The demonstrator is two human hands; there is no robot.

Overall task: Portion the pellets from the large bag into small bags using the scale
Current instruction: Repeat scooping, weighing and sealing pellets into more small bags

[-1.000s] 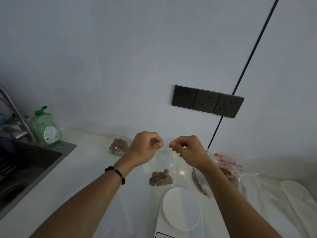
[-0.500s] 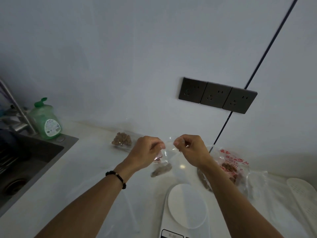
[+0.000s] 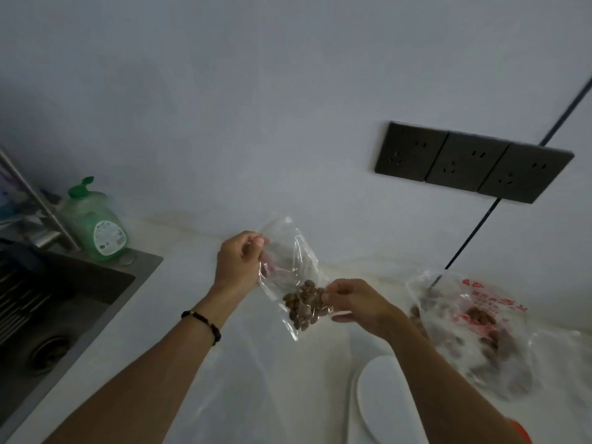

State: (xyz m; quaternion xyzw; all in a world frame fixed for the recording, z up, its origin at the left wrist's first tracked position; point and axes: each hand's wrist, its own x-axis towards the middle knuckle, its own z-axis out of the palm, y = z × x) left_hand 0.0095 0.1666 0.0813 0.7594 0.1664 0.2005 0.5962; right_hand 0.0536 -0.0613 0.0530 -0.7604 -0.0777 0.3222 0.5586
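A small clear bag (image 3: 296,277) with brown pellets (image 3: 306,304) in its lower end hangs tilted above the counter. My left hand (image 3: 240,261) pinches the bag's upper left part. My right hand (image 3: 355,302) pinches its lower right edge beside the pellets. The large bag (image 3: 474,328), clear with red print and more pellets inside, lies on the counter to the right. The white scale (image 3: 381,398) with its round platform sits at the bottom, partly behind my right forearm.
A dark sink (image 3: 48,302) is set into the white counter (image 3: 179,315) at left, with a green soap bottle (image 3: 94,219) and a tap behind it. Three dark wall sockets (image 3: 471,161) sit above right. Clear plastic sheeting (image 3: 262,389) lies under my arms.
The bag has been turned from held level by its top to a tilt. My left hand rose and moved left; my right hand dropped to the pellet end. The view swung left.
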